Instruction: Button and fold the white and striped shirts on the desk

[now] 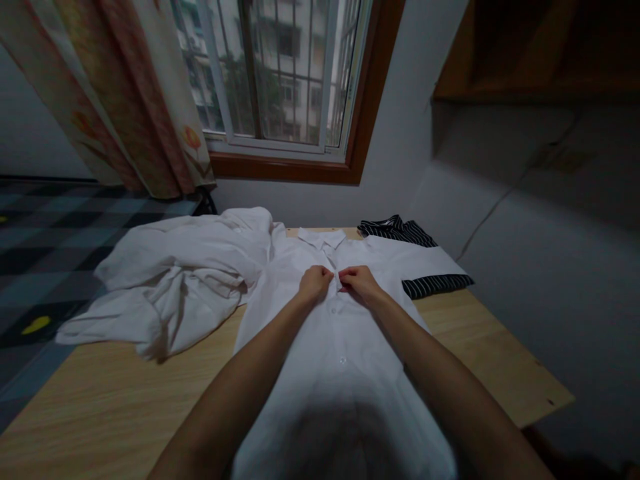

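Observation:
A white button-up shirt (310, 373) lies spread front side up, its collar (323, 238) at the far end. My left hand (316, 283) pinches one edge of the front placket below the collar. Close beside it, my right hand (361, 283) is closed on the opposite placket edge, fingertips pressed together. A narrow gap separates the two hands. Any button between the fingertips is too small to make out. Further down the placket, small buttons (343, 360) show. The shirt's right-hand sleeve (415, 257) stretches out to the side.
Heaped white cloth (185, 273) lies on the left of the wooden table (500, 347). A black striped garment (397, 230) sits at the back right, partly under the sleeve. Behind stand a window (280, 80) and a curtain (145, 100); a checkered bed cover (45, 267) is at left.

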Motion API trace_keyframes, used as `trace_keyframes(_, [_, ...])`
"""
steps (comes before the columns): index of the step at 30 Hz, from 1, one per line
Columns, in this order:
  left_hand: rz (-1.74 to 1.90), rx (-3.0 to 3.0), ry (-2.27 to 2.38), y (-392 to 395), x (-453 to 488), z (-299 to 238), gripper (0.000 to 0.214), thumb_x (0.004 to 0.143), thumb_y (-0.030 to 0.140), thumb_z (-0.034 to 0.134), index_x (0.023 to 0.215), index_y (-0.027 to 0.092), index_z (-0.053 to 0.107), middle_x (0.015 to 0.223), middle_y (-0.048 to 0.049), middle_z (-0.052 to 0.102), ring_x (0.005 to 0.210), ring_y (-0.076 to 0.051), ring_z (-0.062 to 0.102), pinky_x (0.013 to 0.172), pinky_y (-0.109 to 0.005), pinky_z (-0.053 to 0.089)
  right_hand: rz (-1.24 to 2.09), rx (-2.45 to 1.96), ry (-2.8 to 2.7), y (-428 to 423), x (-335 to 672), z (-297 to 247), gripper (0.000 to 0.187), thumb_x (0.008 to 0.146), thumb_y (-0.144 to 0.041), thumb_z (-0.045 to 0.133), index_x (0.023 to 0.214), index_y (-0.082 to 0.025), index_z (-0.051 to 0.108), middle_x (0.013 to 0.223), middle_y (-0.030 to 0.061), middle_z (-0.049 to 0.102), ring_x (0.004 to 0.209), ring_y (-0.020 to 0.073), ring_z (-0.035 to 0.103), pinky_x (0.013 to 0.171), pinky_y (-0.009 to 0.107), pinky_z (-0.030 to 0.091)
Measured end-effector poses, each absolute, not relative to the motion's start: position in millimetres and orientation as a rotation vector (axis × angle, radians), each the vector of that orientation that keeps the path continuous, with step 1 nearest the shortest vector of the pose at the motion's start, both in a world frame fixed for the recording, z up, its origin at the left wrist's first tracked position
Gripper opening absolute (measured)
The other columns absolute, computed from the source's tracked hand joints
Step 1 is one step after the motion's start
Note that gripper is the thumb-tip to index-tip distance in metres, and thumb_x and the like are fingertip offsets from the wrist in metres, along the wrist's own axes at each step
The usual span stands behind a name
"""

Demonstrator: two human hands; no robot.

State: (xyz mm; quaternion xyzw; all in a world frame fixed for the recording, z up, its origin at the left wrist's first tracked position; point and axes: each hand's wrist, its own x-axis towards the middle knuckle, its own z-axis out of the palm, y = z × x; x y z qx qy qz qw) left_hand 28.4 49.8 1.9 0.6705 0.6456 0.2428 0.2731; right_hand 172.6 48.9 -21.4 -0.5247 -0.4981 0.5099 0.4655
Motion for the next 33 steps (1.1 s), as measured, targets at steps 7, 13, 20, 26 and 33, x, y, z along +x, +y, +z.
trace_keyframes(7, [0.700,1.783,1.680,54.0,25.4,-0.4,0.019,0.081,0.023,0.056,0.075,0.013,0.071,0.069,-0.0025,0.067,0.069,-0.014,0.060,0.059,-0.022,0.038,1.151,-1.306,-1.266,53.0,166.0,-23.9,0.011,0.055,-0.018,0.065,0.065,-0.013,0.067,0.054,-0.0007,0.063,0.047,0.0117,0.057,0.047,0.022,0.049])
trace_keyframes(13, [0.752,1.766,1.644,53.2,27.0,1.9,0.017,0.077,0.016,0.056,0.074,0.014,0.073,0.070,-0.0018,0.069,0.070,-0.013,0.061,0.062,-0.021,0.041,0.645,-1.533,-1.467,42.0,155.8,-23.8,0.010,0.065,-0.020,0.061,0.067,-0.016,0.070,0.056,0.0012,0.067,0.054,0.0148,0.062,0.054,0.023,0.045])
trace_keyframes(20, [0.851,1.735,1.692,50.1,31.0,3.1,0.020,0.080,0.031,0.062,0.080,0.013,0.072,0.079,-0.0056,0.071,0.074,-0.016,0.063,0.065,-0.023,0.043,0.289,-1.592,-1.619,26.3,146.7,-17.2,0.015,0.076,-0.026,0.059,0.071,-0.018,0.071,0.067,0.0034,0.070,0.063,0.0160,0.061,0.066,0.025,0.043])
trace_keyframes(26, [0.879,1.749,1.714,50.4,32.8,0.1,0.011,0.078,0.019,0.062,0.082,0.014,0.070,0.083,-0.0062,0.072,0.078,-0.016,0.063,0.070,-0.024,0.044,0.263,-1.549,-1.626,25.6,146.8,-22.3,0.014,0.077,-0.025,0.058,0.073,-0.018,0.070,0.067,0.0023,0.068,0.063,0.0156,0.060,0.066,0.025,0.042])
trace_keyframes(33, [0.882,1.793,1.664,52.3,32.7,-5.4,0.017,0.079,0.010,0.055,0.090,0.015,0.066,0.081,-0.0027,0.069,0.076,-0.014,0.062,0.070,-0.023,0.045,0.382,-1.454,-1.650,30.5,153.6,-28.5,0.013,0.075,-0.020,0.058,0.075,-0.018,0.071,0.069,0.0026,0.070,0.065,0.0157,0.062,0.067,0.024,0.045])
